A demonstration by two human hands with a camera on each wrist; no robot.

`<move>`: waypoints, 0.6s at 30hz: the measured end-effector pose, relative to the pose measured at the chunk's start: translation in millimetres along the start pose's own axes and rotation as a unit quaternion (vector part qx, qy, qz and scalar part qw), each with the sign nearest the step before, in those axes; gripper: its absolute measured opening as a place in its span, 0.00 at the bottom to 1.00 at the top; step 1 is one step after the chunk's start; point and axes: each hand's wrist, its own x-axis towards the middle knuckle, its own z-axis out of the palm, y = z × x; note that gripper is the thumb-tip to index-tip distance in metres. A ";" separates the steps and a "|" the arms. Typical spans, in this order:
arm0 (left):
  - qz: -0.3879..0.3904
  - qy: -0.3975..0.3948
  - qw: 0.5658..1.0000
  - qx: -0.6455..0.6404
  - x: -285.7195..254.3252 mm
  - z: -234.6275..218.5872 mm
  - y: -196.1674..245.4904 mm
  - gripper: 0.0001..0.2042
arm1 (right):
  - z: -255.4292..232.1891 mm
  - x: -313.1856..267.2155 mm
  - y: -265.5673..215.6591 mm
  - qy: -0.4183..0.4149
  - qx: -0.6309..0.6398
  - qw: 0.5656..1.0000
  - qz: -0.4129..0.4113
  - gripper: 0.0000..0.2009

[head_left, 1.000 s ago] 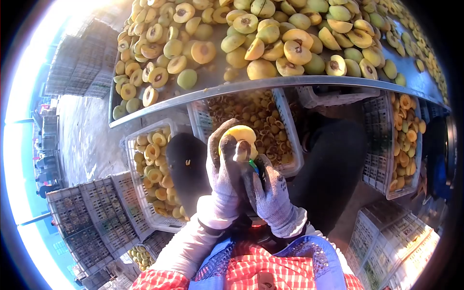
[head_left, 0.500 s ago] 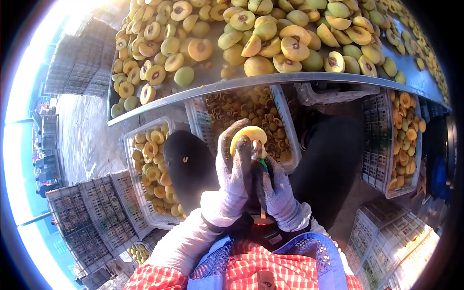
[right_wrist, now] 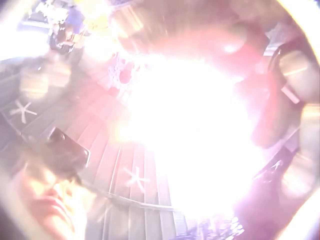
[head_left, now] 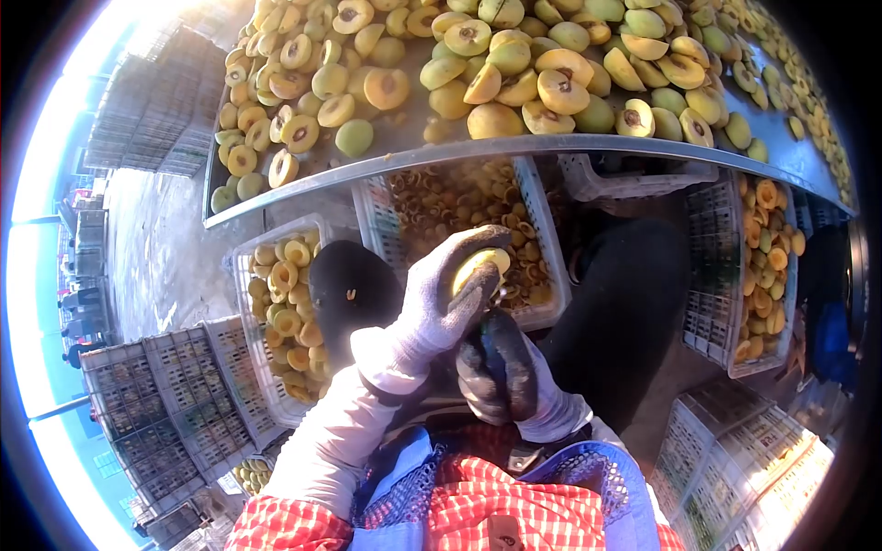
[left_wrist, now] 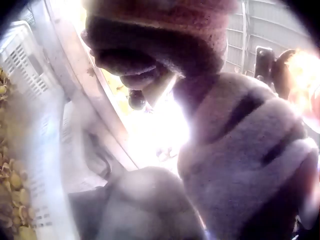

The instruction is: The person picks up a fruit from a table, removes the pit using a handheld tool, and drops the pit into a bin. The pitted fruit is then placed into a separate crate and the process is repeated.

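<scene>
In the head view, a yellow fruit piece (head_left: 481,268) is held by my gloved left hand (head_left: 445,292), its fingers curled round the far side and the thumb in front. Just below and to the right, my gloved right hand (head_left: 518,381) is curled round a tool that is mostly hidden; a bit of metal (head_left: 499,296) shows between the hands. The left wrist view has gloved fingers (left_wrist: 150,35) above and another gloved hand (left_wrist: 240,145) close by. Glare washes out most of the right wrist view.
Halved fruit covers a metal table (head_left: 404,162) across the top. Beneath its edge stands a crate (head_left: 542,220) of small pieces, between the person's knees. Crates of fruit halves stand at left (head_left: 266,367) and right (head_left: 719,275); stacked crates (head_left: 165,404) are at lower left.
The left hand has rotated over the fruit piece, its back now turned more upward. My right hand has dropped slightly lower, its fingers now curled in view, and the green part of the tool is hidden.
</scene>
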 end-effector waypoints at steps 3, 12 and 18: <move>-0.112 -0.039 0.986 -0.120 -6.8 1.3 14.2 0.20 | -1.8 -5.1 8.9 -0.076 0.213 0.967 0.120 0.22; -0.082 0.220 0.961 -0.149 -44.8 -25.7 8.1 0.23 | -25.3 8.7 0.2 -0.081 0.185 0.979 0.035 0.23; -0.350 0.148 0.637 0.671 -81.7 -188.7 5.8 0.24 | -41.0 15.9 -3.2 0.020 0.043 0.996 0.080 0.24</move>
